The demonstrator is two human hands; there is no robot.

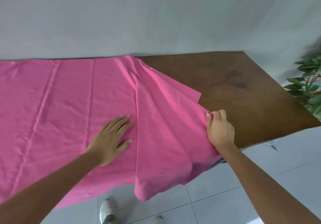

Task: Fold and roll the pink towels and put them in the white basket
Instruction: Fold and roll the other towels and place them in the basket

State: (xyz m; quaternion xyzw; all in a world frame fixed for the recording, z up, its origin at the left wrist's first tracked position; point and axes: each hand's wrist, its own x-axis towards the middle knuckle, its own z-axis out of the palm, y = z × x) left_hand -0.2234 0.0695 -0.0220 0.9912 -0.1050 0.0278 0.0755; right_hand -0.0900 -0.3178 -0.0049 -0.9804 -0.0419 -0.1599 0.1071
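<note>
- A large pink towel [69,105] lies spread over the wooden table [243,88], filling the left and centre of the frame; its near edge hangs off the table toward the tiled floor [260,180] at the bottom.
- The left hand [111,136], at centre, lies flat with straight fingers pressing on the cloth, probably to anchor the spread part so it does not slide.
- The right hand [219,130], right of centre, pinches the towel's right edge, fingers curled round a gathered bit of fabric; ridges fan out from there, so the cloth looks pulled taut or about to be carried over for a fold.
- The hands are well apart, a long crease running between them.
- Folding seems barely begun; no roll exists yet.
- The white basket is not in view.
- A leafy plant [311,84] stands at the right edge.
</note>
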